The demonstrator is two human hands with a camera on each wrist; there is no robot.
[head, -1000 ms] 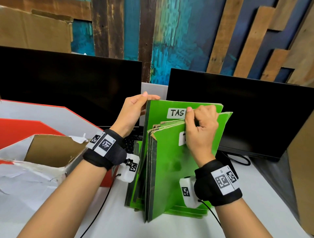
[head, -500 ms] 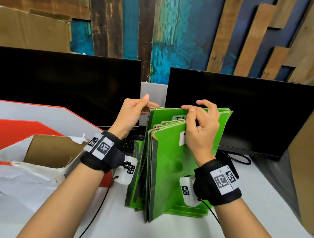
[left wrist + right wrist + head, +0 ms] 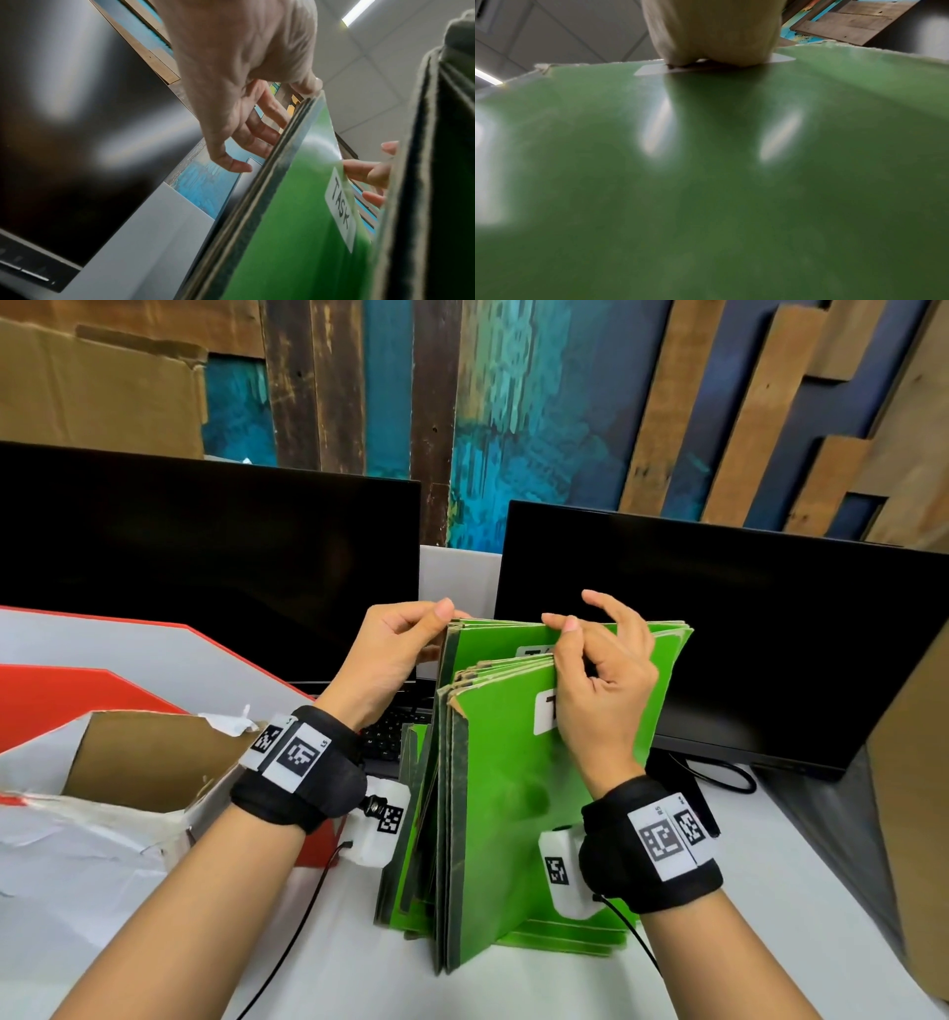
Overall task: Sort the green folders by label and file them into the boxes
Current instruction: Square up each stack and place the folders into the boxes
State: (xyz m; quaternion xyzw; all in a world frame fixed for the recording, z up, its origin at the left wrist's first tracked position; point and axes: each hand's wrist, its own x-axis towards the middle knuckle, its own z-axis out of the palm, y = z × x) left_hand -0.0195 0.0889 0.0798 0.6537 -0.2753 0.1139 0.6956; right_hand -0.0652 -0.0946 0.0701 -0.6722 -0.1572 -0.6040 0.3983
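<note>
Several green folders [image 3: 503, 814] stand upright on the white table [image 3: 359, 978], fanned into a taller rear group and a shorter front group. My left hand [image 3: 405, 639] pinches the top left corner of the rear group, thumb in front and fingers behind. My right hand [image 3: 595, 680] grips the top of the front group, with its index finger lying on the rear group's top edge. In the left wrist view a rear folder [image 3: 295, 223] carries a white label [image 3: 340, 207] reading TASK. The right wrist view is filled by the front folder [image 3: 706, 182], whose label [image 3: 652, 70] is partly covered by my right hand [image 3: 713, 30].
A torn white and red cardboard box [image 3: 128, 762] stands open at the left. Two dark monitors [image 3: 205, 567] [image 3: 744, 634] stand close behind the folders, with a keyboard [image 3: 390, 726] under the left one. Brown cardboard [image 3: 914, 762] borders the table's right side.
The rear folder has come down, so its TASK label is almost hidden behind the front group. My right index finger has reached over to the rear group's top edge.
</note>
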